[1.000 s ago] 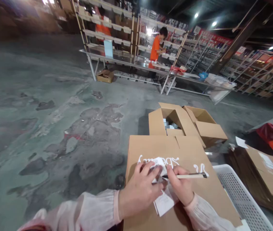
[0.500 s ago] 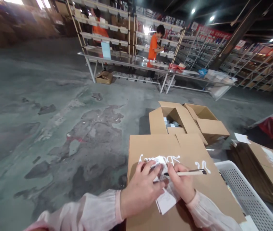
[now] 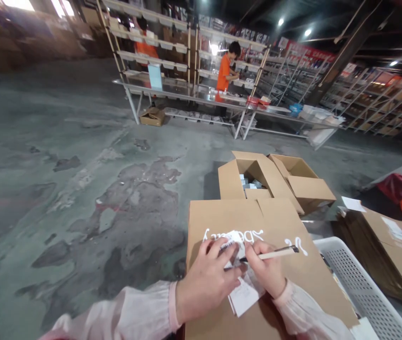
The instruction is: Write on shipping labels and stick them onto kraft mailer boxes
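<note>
A cardboard carton [image 3: 218,215] with white printed lettering lies in front of me. On it rest a white label with a barcode [image 3: 229,240] and folded white paper slips [image 3: 245,297]. My left hand [image 3: 209,276] presses down on the papers, its fingers curved and spread apart. In my right hand [image 3: 268,269] is a light-coloured pen [image 3: 278,253] with a dark end, gripped between thumb and fingers. The pen's dark tip points down to the left, at the papers between both hands. Whether it touches them I cannot tell.
Beyond the carton stand an open box with small packages [image 3: 227,182] and another open box [image 3: 310,189]. To the right are a white perforated basket [image 3: 363,274] and flattened cardboard [image 3: 395,241]. A person in orange [image 3: 224,71] stands behind a long metal table [image 3: 186,92].
The pen's rear end has tilted slightly upward in my right hand. My left hand stays on the papers. The whole view has shifted slightly.
</note>
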